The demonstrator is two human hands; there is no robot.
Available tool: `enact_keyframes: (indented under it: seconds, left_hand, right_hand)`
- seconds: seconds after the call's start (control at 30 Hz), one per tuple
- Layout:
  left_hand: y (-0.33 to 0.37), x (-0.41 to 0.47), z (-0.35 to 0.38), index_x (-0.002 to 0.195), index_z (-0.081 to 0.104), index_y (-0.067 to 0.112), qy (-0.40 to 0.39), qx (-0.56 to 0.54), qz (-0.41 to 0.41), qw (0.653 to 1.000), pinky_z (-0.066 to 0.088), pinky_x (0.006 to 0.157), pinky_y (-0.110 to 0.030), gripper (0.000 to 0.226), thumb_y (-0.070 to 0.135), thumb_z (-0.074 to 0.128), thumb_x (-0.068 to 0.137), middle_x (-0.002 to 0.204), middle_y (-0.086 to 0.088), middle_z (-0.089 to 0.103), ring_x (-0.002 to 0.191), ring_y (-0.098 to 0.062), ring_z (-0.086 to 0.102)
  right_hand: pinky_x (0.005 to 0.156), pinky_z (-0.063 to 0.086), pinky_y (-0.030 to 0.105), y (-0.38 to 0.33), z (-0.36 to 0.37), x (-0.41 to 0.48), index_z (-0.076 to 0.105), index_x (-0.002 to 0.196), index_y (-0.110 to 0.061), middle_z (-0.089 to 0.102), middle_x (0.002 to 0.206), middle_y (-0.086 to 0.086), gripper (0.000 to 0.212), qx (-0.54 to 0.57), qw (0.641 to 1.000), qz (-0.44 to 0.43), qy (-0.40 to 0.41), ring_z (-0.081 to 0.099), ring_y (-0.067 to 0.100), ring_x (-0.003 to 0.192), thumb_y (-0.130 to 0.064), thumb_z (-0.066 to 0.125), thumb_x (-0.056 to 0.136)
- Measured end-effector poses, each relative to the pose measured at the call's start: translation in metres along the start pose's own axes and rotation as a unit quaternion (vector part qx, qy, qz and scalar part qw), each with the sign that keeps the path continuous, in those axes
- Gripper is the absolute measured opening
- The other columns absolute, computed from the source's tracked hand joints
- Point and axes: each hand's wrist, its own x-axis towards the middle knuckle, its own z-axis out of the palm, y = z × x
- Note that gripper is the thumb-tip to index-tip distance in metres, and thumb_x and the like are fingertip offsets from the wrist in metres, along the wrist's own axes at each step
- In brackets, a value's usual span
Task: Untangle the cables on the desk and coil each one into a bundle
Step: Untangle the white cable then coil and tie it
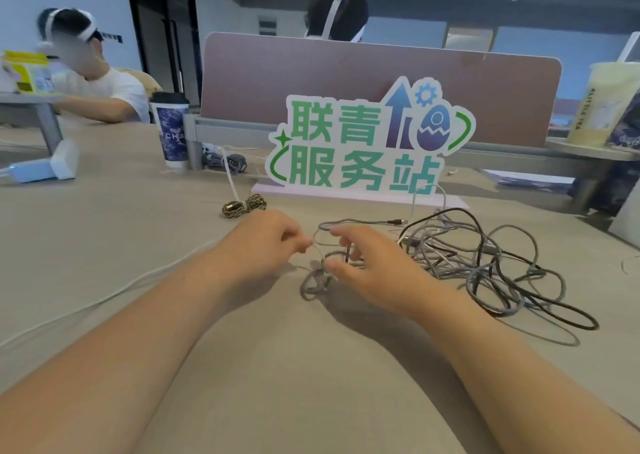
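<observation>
A tangle of grey and black cables [485,263] sprawls over the beige desk [259,367], right of centre. My left hand [263,246] pinches a thin white cable [104,294] that trails off to the left across the desk. My right hand [367,266] grips a grey braided cable [313,282] where it knots with a black strand; a grey loop hangs just below the fingers. A coiled, tied bundle of dark patterned cable [244,205] lies beyond my left hand.
A green and white sign [363,145] on a pale base stands behind the cables. A blue paper cup [171,130], a coiled grey cable [225,161], a white charger [38,169] and a drink cup [606,104] sit further back. Two people sit beyond the divider.
</observation>
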Motion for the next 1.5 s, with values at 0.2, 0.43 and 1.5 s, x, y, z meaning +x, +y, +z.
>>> enact_keyframes:
  seconds: [0.2, 0.43, 1.5]
  left_hand:
    - [0.007, -0.001, -0.014, 0.075, 0.070, 0.019, 0.237, -0.139, -0.063, 0.960, 0.030, 0.055, -0.015, 0.020, 0.023, 0.058, 0.091, 0.068, 0.006, 0.059, 0.065, -0.009, 0.049]
    - [0.006, -0.001, -0.012, 0.076, 0.071, 0.016, 0.255, -0.135, -0.046, 0.956, 0.029, 0.059, -0.020, 0.021, 0.021, 0.058, 0.091, 0.076, -0.002, 0.063, 0.073, -0.016, 0.053]
    - [0.023, -0.007, 0.017, 0.137, 0.045, 0.028, -0.009, 0.009, 0.036, 0.999, 0.026, 0.110, -0.032, 0.037, 0.028, 0.039, 0.100, 0.140, 0.004, 0.048, 0.130, -0.016, 0.039]
  right_hand:
    - [0.068, 0.035, 0.025, 0.019, -0.017, 0.004, 0.061, 0.108, -0.031, 0.047, 0.091, -0.011, 0.033, -0.059, 0.996, 0.058, 0.012, 0.050, 0.015, 0.090, -0.055, 0.054, 0.085]
    - [0.055, 0.030, 0.026, 0.027, -0.034, 0.000, 0.060, 0.074, -0.037, 0.047, 0.072, -0.008, 0.029, -0.054, 0.995, 0.080, 0.031, 0.046, 0.012, 0.070, -0.055, 0.044, 0.089]
    - [0.082, 0.045, 0.030, 0.009, -0.026, -0.001, 0.060, 0.111, -0.024, 0.054, 0.096, -0.009, 0.032, -0.084, 0.995, 0.057, 0.012, 0.051, 0.012, 0.090, -0.038, 0.063, 0.082]
